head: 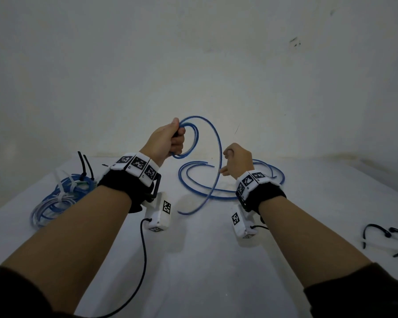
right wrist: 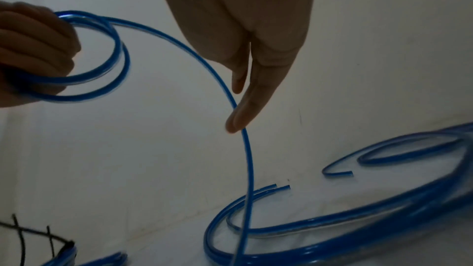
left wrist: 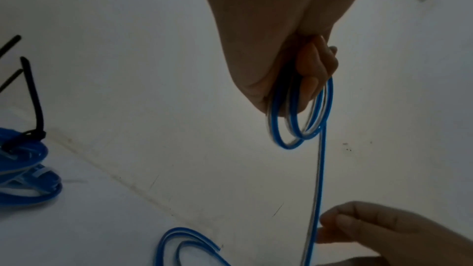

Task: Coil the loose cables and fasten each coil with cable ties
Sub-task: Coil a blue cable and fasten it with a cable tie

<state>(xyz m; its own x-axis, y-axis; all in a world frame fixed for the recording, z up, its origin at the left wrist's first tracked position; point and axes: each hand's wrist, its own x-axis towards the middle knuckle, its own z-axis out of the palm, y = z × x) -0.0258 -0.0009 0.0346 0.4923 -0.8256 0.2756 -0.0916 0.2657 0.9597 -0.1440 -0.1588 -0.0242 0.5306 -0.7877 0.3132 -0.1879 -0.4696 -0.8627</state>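
My left hand (head: 176, 137) is raised above the table and grips a small coil of two loops of blue cable (head: 194, 138). The left wrist view shows those loops (left wrist: 289, 128) hanging from the curled fingers (left wrist: 314, 68). From the coil the cable arcs up, then drops past my right hand (head: 228, 162) to the table. The right hand's fingertips (right wrist: 234, 122) pinch the hanging run lightly. Several more loose blue cables (head: 216, 197) lie curved on the table beneath my right hand, cut ends showing (right wrist: 281, 187).
A bundle of blue coils (head: 60, 198) fastened with white and black cable ties (head: 85, 166) lies at the left of the white table (head: 193, 260). Loose black cable ties (head: 386, 237) lie near the right edge. A wall stands close behind.
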